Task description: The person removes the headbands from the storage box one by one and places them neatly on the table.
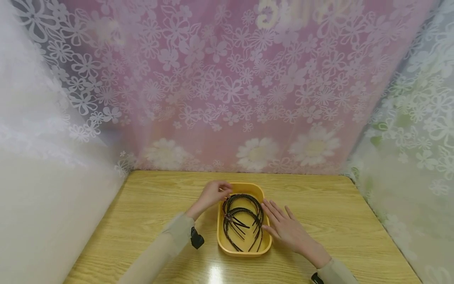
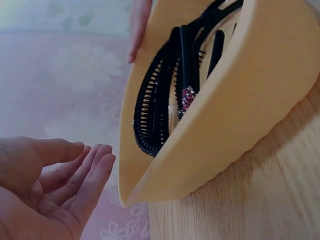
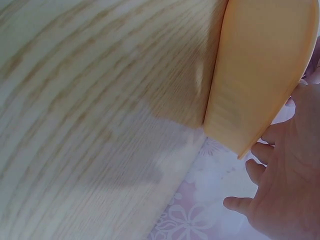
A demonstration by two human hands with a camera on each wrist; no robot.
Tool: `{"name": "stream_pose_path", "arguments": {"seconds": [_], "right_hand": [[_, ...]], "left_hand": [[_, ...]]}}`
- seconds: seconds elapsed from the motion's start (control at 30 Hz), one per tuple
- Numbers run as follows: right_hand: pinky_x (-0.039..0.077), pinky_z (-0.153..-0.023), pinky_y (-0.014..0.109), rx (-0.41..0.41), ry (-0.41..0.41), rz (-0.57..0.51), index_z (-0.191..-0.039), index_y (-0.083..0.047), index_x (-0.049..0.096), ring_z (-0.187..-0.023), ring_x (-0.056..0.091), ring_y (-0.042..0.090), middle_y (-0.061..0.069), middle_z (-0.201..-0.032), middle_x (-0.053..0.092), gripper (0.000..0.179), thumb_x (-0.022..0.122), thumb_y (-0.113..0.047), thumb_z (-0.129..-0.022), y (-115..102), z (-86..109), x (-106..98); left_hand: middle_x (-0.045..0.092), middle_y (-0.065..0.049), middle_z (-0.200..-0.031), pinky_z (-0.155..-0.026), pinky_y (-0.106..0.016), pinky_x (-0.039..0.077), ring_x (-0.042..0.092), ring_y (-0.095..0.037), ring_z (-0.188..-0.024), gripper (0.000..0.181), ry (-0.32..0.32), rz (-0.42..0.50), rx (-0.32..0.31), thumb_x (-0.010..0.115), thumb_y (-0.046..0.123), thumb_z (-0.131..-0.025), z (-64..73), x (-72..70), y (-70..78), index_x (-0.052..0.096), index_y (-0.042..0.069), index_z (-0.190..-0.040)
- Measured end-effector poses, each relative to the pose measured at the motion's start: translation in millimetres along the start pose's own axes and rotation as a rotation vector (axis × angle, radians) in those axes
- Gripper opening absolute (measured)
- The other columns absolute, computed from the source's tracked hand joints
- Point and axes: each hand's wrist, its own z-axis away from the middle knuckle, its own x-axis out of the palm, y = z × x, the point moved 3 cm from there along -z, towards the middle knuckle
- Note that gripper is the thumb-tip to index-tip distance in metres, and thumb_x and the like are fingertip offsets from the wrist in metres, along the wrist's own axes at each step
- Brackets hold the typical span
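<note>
Several black toothed headbands (image 1: 244,215) lie overlapping in a yellow plastic basket (image 1: 244,252). One of them carries a cluster of pink and clear rhinestones (image 2: 187,99), seen in the left wrist view. My left hand (image 1: 215,192) hovers by the basket's far left corner, its fingers loosely bent and holding nothing; the left wrist view shows a gap between fingertips and rim. On the other side, my right hand (image 1: 287,230) has its fingers spread, with the fingertips right at the basket's right rim. The right wrist view shows those fingers along the outer edge of the wall.
The basket stands on a wood-grain table (image 1: 170,221). Behind it hangs a pink curtain (image 1: 227,98) with white flowers, and pale curtains close in the left and right sides. Each wrist wears a black strap (image 1: 196,238).
</note>
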Motion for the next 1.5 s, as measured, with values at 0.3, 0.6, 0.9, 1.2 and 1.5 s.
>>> {"name": "stream_pose_path", "arguments": {"seconds": [0.3, 0.6, 0.9, 1.2, 1.5], "right_hand": [[0.029, -0.112, 0.068, -0.021, 0.022, 0.016, -0.157, -0.007, 0.037, -0.149, 0.034, 0.032, 0.010, -0.162, 0.035, 0.068, 0.050, -0.048, -0.105, 4, 1.1, 3], [0.029, -0.112, 0.067, -0.027, 0.022, 0.021, -0.158, -0.008, 0.036, -0.149, 0.034, 0.031, 0.010, -0.163, 0.035, 0.067, 0.048, -0.048, -0.106, 4, 1.5, 4], [0.031, -0.110, 0.068, -0.047, 0.043, 0.020, -0.158, -0.007, 0.037, -0.148, 0.035, 0.030, 0.010, -0.162, 0.036, 0.068, 0.050, -0.048, -0.105, 5, 2.0, 5], [0.033, -0.109, 0.068, -0.035, 0.053, 0.021, -0.161, -0.014, 0.032, -0.148, 0.035, 0.029, 0.010, -0.162, 0.037, 0.067, 0.049, -0.047, -0.106, 4, 2.8, 4], [0.034, -0.109, 0.068, -0.036, 0.058, 0.020, -0.161, -0.013, 0.032, -0.147, 0.036, 0.031, 0.010, -0.162, 0.037, 0.067, 0.051, -0.046, -0.105, 2, 1.5, 3]], "left_hand": [[0.073, -0.011, -0.101, -0.072, -0.032, 0.057, 0.069, -0.025, -0.090, 0.017, -0.042, -0.349, 0.022, 0.069, 0.006, -0.096, -16.1, 18.5, -0.4, 0.073, -0.001, -0.112], [0.073, -0.010, -0.094, -0.070, -0.033, 0.056, 0.067, -0.022, -0.082, 0.014, -0.046, -0.504, 0.063, 0.077, 0.004, -0.089, -18.1, 27.7, -0.6, 0.075, 0.000, -0.102], [0.073, -0.007, -0.092, -0.068, -0.031, 0.055, 0.067, -0.020, -0.081, 0.010, -0.037, -0.481, 0.060, 0.076, 0.003, -0.089, -17.7, 28.0, -0.5, 0.076, 0.003, -0.099], [0.074, -0.005, -0.095, -0.067, -0.029, 0.053, 0.067, -0.019, -0.081, 0.010, -0.051, -0.471, 0.053, 0.071, 0.006, -0.094, -14.7, 27.2, 3.7, 0.076, 0.005, -0.102], [0.073, -0.005, -0.105, -0.081, -0.031, 0.057, 0.069, -0.020, -0.097, 0.014, -0.123, -0.301, 0.092, 0.067, 0.012, -0.099, -14.7, 15.7, -0.2, 0.073, 0.008, -0.111]]}}
